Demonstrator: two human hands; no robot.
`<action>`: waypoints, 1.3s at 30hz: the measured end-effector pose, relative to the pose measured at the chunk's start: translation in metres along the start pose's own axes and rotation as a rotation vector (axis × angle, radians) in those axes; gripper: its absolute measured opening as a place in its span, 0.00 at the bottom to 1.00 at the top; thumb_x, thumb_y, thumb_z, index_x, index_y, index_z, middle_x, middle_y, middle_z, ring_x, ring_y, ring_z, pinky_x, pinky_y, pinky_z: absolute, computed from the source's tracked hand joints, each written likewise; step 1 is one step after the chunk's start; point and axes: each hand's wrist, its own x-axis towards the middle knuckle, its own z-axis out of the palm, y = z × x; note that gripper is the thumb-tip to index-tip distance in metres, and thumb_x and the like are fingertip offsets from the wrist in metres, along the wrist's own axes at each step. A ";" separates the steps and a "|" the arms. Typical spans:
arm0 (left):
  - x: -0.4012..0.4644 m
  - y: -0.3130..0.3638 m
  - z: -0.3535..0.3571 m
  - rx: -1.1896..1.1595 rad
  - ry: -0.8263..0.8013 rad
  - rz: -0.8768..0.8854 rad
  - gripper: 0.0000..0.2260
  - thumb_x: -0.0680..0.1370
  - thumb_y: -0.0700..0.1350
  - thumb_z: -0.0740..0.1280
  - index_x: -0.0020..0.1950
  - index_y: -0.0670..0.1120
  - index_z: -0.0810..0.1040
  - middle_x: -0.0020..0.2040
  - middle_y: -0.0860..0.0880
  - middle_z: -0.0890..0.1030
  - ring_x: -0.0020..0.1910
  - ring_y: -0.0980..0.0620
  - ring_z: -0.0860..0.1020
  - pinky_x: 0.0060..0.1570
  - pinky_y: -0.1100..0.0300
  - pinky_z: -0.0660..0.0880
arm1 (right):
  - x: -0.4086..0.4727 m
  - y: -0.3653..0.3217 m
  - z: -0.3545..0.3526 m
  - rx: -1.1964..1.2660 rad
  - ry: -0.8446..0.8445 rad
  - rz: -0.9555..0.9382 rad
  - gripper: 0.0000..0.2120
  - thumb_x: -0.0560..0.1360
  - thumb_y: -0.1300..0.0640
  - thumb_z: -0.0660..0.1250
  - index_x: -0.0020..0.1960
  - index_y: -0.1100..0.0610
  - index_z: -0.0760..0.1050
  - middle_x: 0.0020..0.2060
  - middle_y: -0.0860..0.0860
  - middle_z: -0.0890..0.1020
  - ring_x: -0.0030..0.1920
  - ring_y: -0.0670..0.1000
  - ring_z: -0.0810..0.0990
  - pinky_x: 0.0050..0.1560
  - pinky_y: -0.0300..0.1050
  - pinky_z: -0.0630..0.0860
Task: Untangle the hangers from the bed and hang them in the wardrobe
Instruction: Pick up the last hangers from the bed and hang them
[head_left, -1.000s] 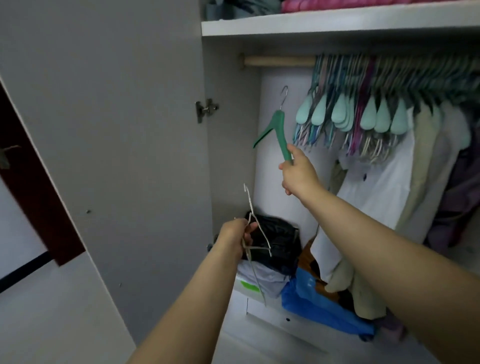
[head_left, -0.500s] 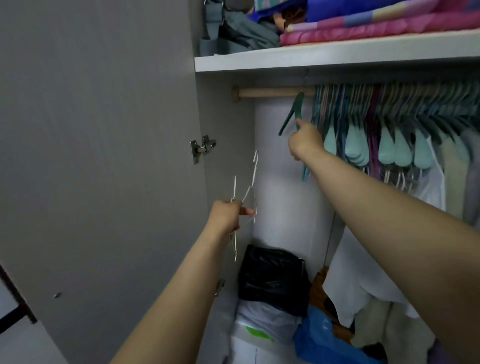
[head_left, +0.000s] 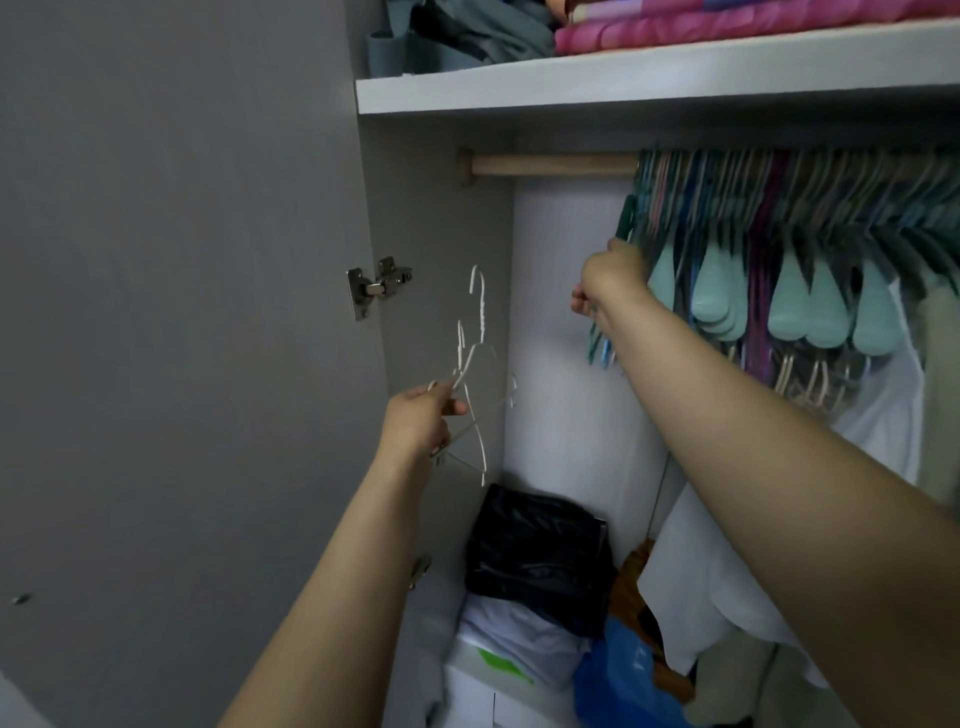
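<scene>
Hangers: a dark green hanger (head_left: 626, 215) sits at the rod (head_left: 550, 165), twelve o'clock, right hand (head_left: 610, 278) curled beside it, grip unclear. White wire hangers (head_left: 475, 364) remain gripped in the left hand (head_left: 418, 418), nine o'clock, unhung.

Rod (head_left: 550, 165) bare at left end (door side); packed hangers (head_left: 789, 218) block right.

A matt wooden rail (head_left: 550, 165) carries smooth plastic hangers (head_left: 789, 306); the hinge (head_left: 378, 287) is shiny metal.
</scene>
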 end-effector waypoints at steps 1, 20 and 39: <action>0.001 -0.002 -0.002 0.007 0.010 0.005 0.07 0.79 0.45 0.65 0.47 0.42 0.79 0.32 0.50 0.77 0.19 0.55 0.61 0.22 0.66 0.58 | -0.004 0.008 -0.003 -0.019 -0.028 -0.058 0.26 0.80 0.65 0.47 0.77 0.50 0.55 0.51 0.53 0.72 0.29 0.49 0.71 0.24 0.39 0.72; -0.042 0.009 -0.116 0.162 -0.403 -0.178 0.19 0.82 0.48 0.55 0.57 0.38 0.80 0.27 0.51 0.56 0.18 0.59 0.53 0.22 0.66 0.51 | 0.000 0.253 -0.052 -1.044 -0.673 -0.130 0.25 0.77 0.39 0.60 0.68 0.53 0.69 0.66 0.55 0.71 0.68 0.58 0.68 0.65 0.50 0.68; -0.015 -0.021 -0.123 0.518 -0.242 -0.258 0.19 0.85 0.49 0.52 0.46 0.39 0.76 0.34 0.48 0.85 0.30 0.52 0.82 0.36 0.59 0.76 | -0.008 0.254 -0.129 -1.107 -0.302 -0.130 0.29 0.73 0.30 0.57 0.29 0.55 0.66 0.30 0.52 0.75 0.36 0.53 0.77 0.39 0.44 0.71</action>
